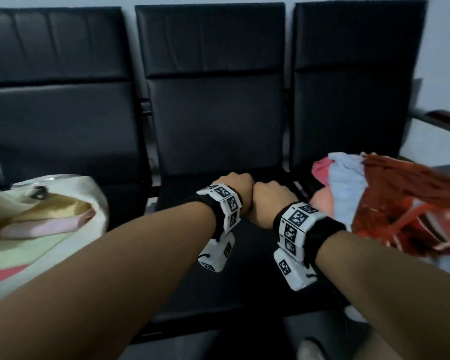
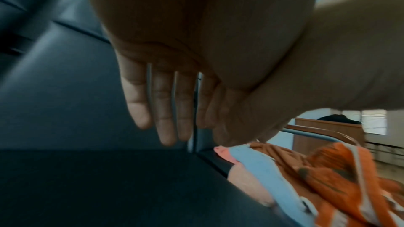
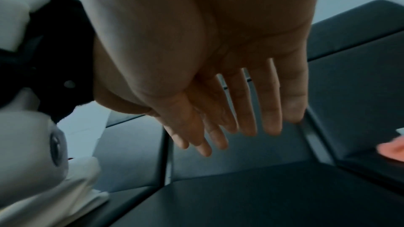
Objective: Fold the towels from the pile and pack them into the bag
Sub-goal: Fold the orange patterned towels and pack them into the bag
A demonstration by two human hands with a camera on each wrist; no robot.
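**Mia:** Where are the hands?

**Ben:** Both are held out over the middle black seat (image 1: 218,131). The left hand (image 1: 233,188) and the right hand (image 1: 272,201) are side by side and touching.

**Mia:** Is the grip tight on anything?

**Ben:** No. In the wrist views the fingers (image 2: 164,110) of the left hand are straight and hang down. The fingers (image 3: 247,106) of the right hand are straight too. Both hands have nothing in them. Each wrist has a black band with white blocks (image 1: 296,224) on it.

**Mia:** Where are the towels?

**Ben:** The pile of towels (image 1: 379,201) lies on the right seat, just beside the right hand. I see a pink one, a light blue one and a big orange-red one with white stripes on top.

**Mia:** And the bag?

**Ben:** The bag (image 1: 70,193) sits on the left seat, well apart from the pile. It is white and its mouth is open. Some pink cloth (image 1: 44,226) shows inside, but it is blurry, so I cannot tell what it is.
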